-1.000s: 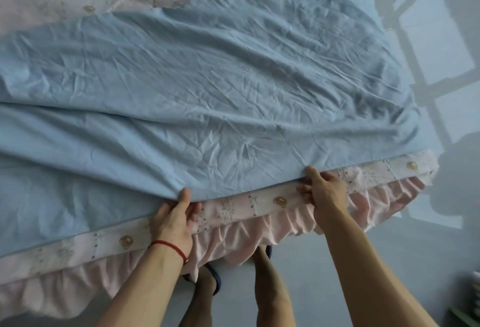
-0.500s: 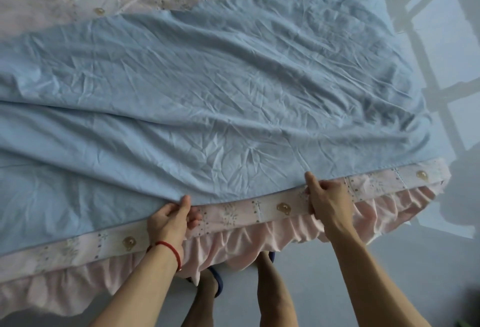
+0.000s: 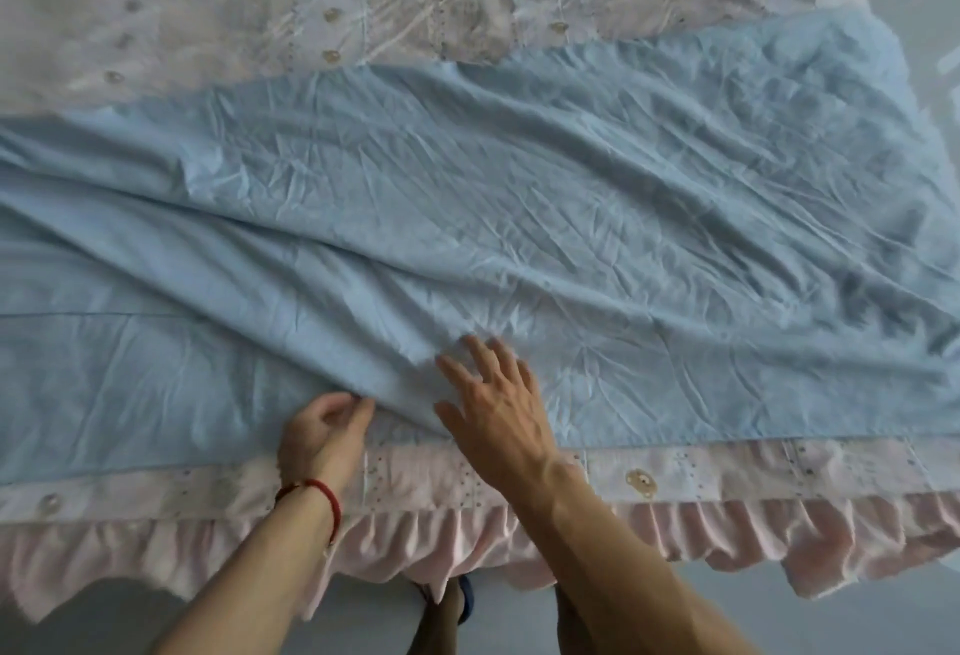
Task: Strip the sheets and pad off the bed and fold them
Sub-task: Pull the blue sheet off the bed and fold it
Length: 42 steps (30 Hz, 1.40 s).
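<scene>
The blue sheet (image 3: 519,217) lay wrinkled across the bed, covering most of it from nine o'clock to three o'clock, with its near hem running along the bed's edge at six o'clock. My right hand (image 3: 493,405) was released, fingers spread flat on the sheet just inside that hem, pointing toward eleven o'clock. My left hand (image 3: 324,428), with a red string (image 3: 317,490) round the wrist, sat just beside it at eight o'clock, fingers curled at the hem where a long fold rose; whether they actually pinched the cloth I could not tell. Under the sheet, the pale patterned bed cover (image 3: 363,4) showed at twelve o'clock, and its pink ruffle (image 3: 675,529) hung below the hem.
</scene>
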Motion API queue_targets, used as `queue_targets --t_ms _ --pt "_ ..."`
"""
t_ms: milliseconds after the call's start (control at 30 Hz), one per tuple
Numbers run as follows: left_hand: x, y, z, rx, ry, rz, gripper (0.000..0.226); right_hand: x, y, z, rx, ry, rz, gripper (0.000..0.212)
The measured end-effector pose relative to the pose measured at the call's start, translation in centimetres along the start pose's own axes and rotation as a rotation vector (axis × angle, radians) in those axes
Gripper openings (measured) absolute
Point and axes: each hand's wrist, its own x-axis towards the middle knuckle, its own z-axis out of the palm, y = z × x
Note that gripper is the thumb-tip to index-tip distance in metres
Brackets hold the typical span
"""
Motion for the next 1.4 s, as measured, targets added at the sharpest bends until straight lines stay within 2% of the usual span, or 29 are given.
queue_targets --t_ms 67,167,233,333,400,467,633,800,867,967,1000,1067,1133,1200,1267,1300,1333,1400 --pt "2.3 -0.1 -2.0 0.274 0.09 0.058 0.03 1.7 -1.7 1.2 -0.032 -0.079 -0.008 0.055" --pt "6.2 -1.0 -6.2 0.552 0.126 0.018 0.051 4.1 -4.8 3.3 -0.088 -0.145 -0.024 0.056" --pt "8.2 -2.5 -8.0 0.653 0.021 0.078 0.069 5.1 -5.5 4.0 -0.11 -0.16 0.059 0.062" --pt "9.8 -4.9 -9.9 0.783 -0.205 0.169 0.09 6.9 -6.9 5.2 -0.211 -0.238 0.184 0.09" --pt "10.1 -5.1 -10.4 0.902 -0.278 0.173 0.09 8.1 -8.1 6.1 -0.277 -0.298 0.24 0.107" --pt "10.1 -4.7 -10.4 0.975 -0.33 0.186 0.092 8.9 -8.7 6.8 -0.316 -0.323 0.294 0.113" --pt "11.2 -4.3 -11.6 1.016 -0.449 0.252 0.101 10.2 -9.5 8.0 -0.339 -0.33 0.407 0.112" --pt "13.1 -2.8 -12.5 0.998 -0.61 0.204 0.09 11.1 -10.8 9.1 -0.427 -0.351 0.484 0.111" --pt "14.6 -1.8 -13.3 0.825 -0.75 0.107 0.087 11.0 -10.8 9.3 -0.442 -0.341 0.491 0.11" --pt "16.5 0.6 -15.5 0.323 -1.006 -0.098 0.099 10.7 -10.8 9.6 -0.464 -0.317 0.529 0.109" --pt "17.1 0.9 -16.5 0.224 -1.058 -0.145 0.096 10.9 -11.2 9.7 -0.473 -0.321 0.54 0.109" --pt "18.2 1.0 -18.1 0.085 -1.058 -0.257 0.076 11.0 -11.1 9.8 -0.459 -0.324 0.55 0.108" --pt "19.6 0.7 -19.7 0.046 -1.074 -0.304 0.062 10.9 -11.5 9.3 -0.409 -0.301 0.598 0.107" --pt "21.5 0.1 -22.7 -0.061 -0.957 -0.341 0.045 11.0 -13.3 9.0 -0.372 -0.307 0.673 0.105" --pt "24.6 0.0 -25.3 -0.362 -0.734 -0.356 0.018 11.9 -15.7 9.0 -0.373 -0.275 0.743 0.102" --pt "25.8 0.4 -26.4 -0.524 -0.643 -0.382 0.013 12.5 -17.4 9.1 -0.321 -0.232 0.771 0.099" --pt "27.2 0.7 -27.1 -0.663 -0.57 -0.413 0.011 13.1 -19.7 9.2 -0.204 -0.147 0.768 0.095" --pt "29.8 1.8 -28.1 -0.823 -0.465 -0.479 0.008 14.0 -25.2 9.9 0.11 0.121 0.613 0.082"
